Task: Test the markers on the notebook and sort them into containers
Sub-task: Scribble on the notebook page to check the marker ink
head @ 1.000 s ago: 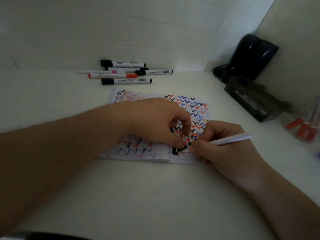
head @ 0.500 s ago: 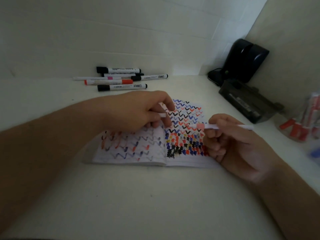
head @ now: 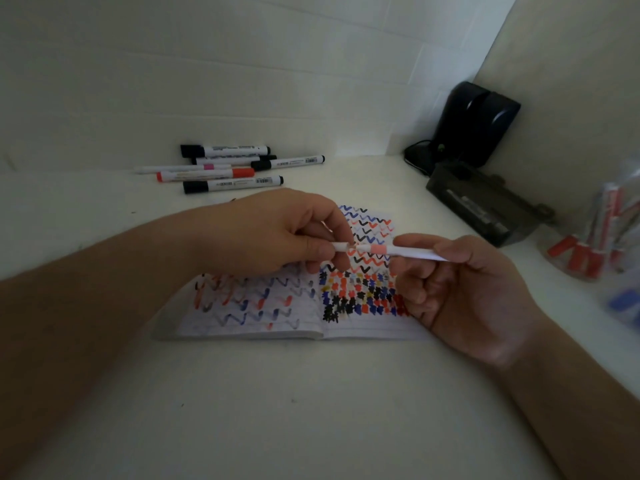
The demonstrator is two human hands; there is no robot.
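An open notebook [head: 277, 317] lies on the white table, its pages covered in coloured zigzags and blots. Above it my right hand [head: 464, 292] grips a thin white marker [head: 401, 251] with a pink band, held level with its tip pointing left. My left hand [head: 277, 233] pinches the small white cap [head: 340, 246] just off the marker's tip. Several markers [head: 228, 168] with black, red and pink parts lie in a row near the back wall.
A clear container [head: 602, 237] with red markers stands at the right edge, something blue blurred below it. A dark open box [head: 485, 209] and a black device [head: 474, 123] with a cable sit in the back right corner.
My right hand has lifted the marker off the page and turned it level. My left hand has left the notebook and brought the cap up to the marker's tip.
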